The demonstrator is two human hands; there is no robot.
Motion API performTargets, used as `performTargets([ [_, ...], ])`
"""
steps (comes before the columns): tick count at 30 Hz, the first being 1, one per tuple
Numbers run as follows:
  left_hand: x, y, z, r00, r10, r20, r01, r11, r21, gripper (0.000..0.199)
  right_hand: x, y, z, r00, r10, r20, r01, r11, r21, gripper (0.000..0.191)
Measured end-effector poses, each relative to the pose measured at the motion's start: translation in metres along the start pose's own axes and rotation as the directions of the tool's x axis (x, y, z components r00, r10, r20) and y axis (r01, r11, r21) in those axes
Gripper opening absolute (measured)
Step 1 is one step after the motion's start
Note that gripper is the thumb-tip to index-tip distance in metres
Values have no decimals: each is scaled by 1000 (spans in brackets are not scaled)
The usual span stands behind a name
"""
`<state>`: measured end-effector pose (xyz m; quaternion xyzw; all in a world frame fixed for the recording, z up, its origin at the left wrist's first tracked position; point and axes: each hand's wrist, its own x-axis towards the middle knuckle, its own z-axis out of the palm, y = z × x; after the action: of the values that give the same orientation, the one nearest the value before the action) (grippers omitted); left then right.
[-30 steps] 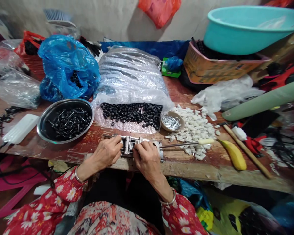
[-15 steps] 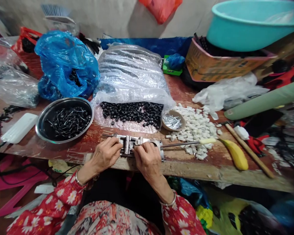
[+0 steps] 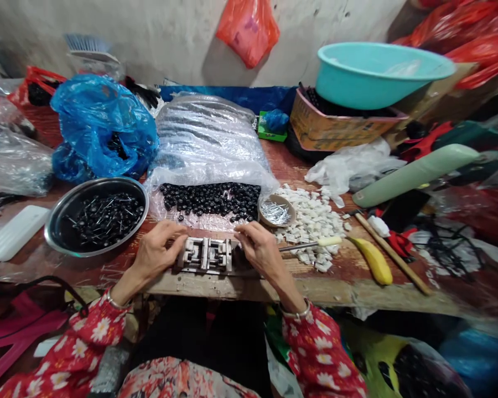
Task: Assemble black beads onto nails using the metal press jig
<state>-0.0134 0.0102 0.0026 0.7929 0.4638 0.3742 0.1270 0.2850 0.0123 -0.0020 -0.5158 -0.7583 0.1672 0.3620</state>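
Observation:
A small metal clamping jig [image 3: 207, 255] with two side-by-side slots lies at the table's front edge. My left hand [image 3: 158, 250] is at its left end, thumb and forefinger apart, fingertips just short of the loose black round caps [image 3: 216, 199]. At the jig's right end is my right hand [image 3: 258, 246], its fingers curled together close to the nearest caps; whatever they may hold is hidden. The caps spill from a clear plastic bag [image 3: 211, 132]. A small bowl [image 3: 291, 214] of metal nails [image 3: 275, 212] stands beyond my right hand. A rod with a pale handle [image 3: 328, 241] extends right of the jig.
To the left stands a steel bowl [image 3: 52, 232] of black-headed nails. White plastic pieces [image 3: 315, 215] are heaped on the right, near a banana [image 3: 373, 261] and a hammer [image 3: 398, 257]. Farther back are a blue bag [image 3: 103, 121] and a turquoise basin [image 3: 377, 77] on a box.
Both hands have left the middle of the jig and moved outward and forward toward the black caps, uncovering the jig. The camera view has shifted to the right and up.

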Motion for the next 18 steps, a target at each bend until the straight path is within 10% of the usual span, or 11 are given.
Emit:
performTargets([
  [7, 44, -38, 23, 968, -228, 101, 167, 894, 415, 19, 53, 43, 22, 992, 84, 99, -35, 907, -420, 15],
  [18, 33, -27, 15, 997, -67, 34, 66, 997, 33, 14, 28, 34, 9, 999, 36, 0, -36, 999, -9, 14],
])
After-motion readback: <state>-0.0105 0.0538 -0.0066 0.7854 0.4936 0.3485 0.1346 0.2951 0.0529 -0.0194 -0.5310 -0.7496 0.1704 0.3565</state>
